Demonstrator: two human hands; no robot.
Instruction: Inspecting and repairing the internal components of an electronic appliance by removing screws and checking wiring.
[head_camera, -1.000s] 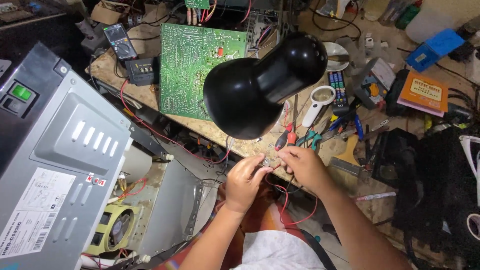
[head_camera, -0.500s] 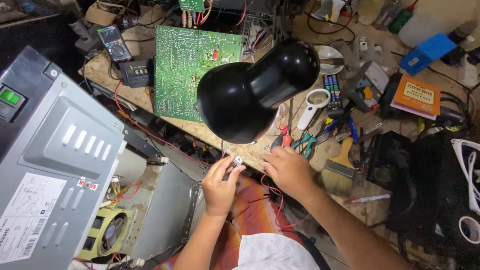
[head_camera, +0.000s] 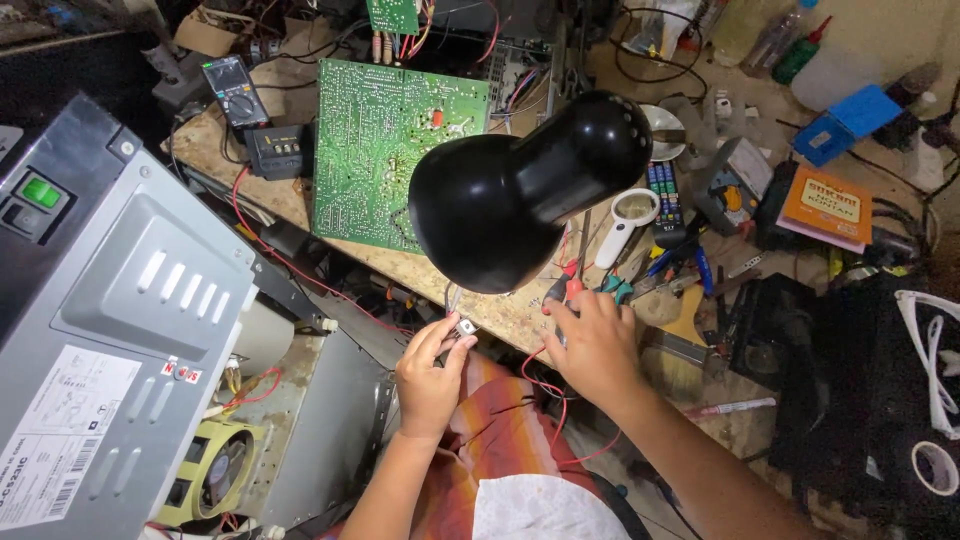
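I see the left hand (head_camera: 428, 375) with thumb and fingers pinched narrow on a small silver part (head_camera: 466, 326) at the near edge of the wooden bench (head_camera: 480, 300). The right hand (head_camera: 598, 345) lies curled on that edge beside red-handled pliers (head_camera: 566, 290), possibly gripping them; I cannot tell. Red wire (head_camera: 545, 385) runs between the hands. Above them hangs a black lamp (head_camera: 525, 190), with a green circuit board (head_camera: 385, 150) behind.

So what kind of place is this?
Likely an electronics repair workbench: a green circuit board, a multimeter and a magnifying glass lie on the cluttered bench under a black desk lamp.
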